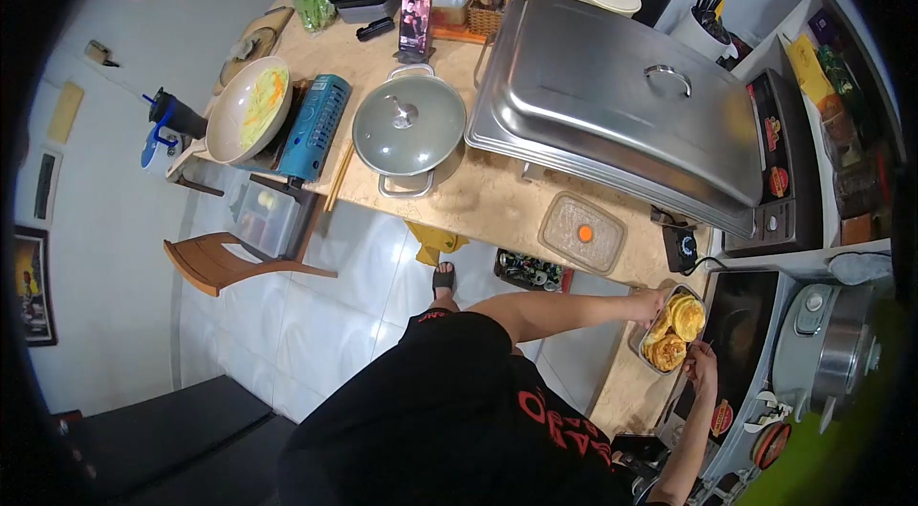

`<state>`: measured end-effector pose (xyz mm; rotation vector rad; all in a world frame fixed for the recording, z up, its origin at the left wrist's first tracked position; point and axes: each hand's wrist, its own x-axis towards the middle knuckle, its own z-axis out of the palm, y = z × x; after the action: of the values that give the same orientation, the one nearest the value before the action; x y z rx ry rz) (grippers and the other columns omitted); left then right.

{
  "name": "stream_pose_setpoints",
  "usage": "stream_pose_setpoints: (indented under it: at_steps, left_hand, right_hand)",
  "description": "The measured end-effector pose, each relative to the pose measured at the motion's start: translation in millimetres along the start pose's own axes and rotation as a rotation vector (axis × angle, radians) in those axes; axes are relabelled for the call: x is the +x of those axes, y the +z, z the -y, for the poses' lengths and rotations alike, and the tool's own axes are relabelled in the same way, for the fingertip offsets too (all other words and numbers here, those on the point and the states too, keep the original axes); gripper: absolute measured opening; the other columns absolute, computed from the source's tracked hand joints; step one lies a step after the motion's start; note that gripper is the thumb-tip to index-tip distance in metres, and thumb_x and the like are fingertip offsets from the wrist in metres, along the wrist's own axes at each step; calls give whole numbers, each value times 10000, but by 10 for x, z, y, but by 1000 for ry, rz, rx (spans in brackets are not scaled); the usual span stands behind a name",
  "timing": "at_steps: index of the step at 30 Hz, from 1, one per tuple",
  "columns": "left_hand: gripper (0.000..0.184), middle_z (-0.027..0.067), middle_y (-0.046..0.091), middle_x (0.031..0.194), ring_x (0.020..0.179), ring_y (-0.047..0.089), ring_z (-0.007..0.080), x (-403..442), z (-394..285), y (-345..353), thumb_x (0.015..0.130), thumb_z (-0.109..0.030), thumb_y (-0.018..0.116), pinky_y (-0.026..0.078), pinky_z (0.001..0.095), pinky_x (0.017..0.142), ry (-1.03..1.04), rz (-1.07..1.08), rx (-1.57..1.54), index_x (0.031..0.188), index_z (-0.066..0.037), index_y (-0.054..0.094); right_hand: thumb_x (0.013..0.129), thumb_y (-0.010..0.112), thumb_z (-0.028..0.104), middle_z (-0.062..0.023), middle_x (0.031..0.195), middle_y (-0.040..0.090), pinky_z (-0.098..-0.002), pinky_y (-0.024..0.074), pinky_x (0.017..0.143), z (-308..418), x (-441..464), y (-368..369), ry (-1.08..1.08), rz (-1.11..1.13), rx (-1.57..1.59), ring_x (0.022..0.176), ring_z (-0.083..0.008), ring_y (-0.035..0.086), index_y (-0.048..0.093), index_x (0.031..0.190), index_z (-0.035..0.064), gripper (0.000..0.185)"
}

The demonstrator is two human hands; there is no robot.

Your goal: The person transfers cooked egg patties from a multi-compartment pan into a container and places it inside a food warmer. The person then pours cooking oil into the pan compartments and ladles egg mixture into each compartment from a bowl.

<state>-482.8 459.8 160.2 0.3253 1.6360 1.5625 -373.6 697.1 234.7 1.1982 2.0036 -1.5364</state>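
Head view: box [639, 341] at four o'clock, holding fried food [686, 317]; left hand [647, 305] grasps its ten-o'clock rim — apparently steadying it — right hand [702, 365] curled at its four-o'clock side, grip indeterminable; lid [584, 233] off towards eleven, presumably for access

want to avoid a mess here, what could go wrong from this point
The food container is open and heaped with fried patties, so some might spill if the left hand at its rim tilts it. It sits near the edge of the counter, so a slip could drop it. The frying pan has its handle jutting outward, so a bump might shift it.
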Motion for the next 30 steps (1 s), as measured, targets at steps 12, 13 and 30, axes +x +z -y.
stream_pose_setpoints:
  at_steps: [12, 13, 30]
  left_hand:
    - [195, 121, 631, 952, 919, 612, 278, -1881, -2947, -2443, 890, -192, 556, 490, 382, 813, 1052, -385, 710, 1016, -76, 650]
    - [211, 132, 643, 971, 932, 623, 271, -1867, -3143, -2778, 890, -185, 554, 495, 371, 815, 971, -454, 726, 1043, -73, 646]
    - [275, 168, 667, 998, 975, 632, 334, -242, -3387, -3168, 788, -219, 634, 503, 424, 838, 574, -208, 1731, 971, -18, 678]
  right_hand:
    - [902, 549, 209, -256, 1030, 627, -411, 472, 812, 781, -1483, 1297, -452, -626, -592, 977, -383, 610, 574, 1160, -26, 349]
    - [896, 557, 223, -255, 987, 634, -424, 481, 778, 855, -1530, 1469, -520, -741, -645, 932, -382, 625, 593, 1127, -13, 331]
    - [893, 594, 209, -164, 762, 652, -364, 474, 653, 217, -1954, 2013, -406, -728, -381, 700, -266, 634, 616, 924, -25, 237]
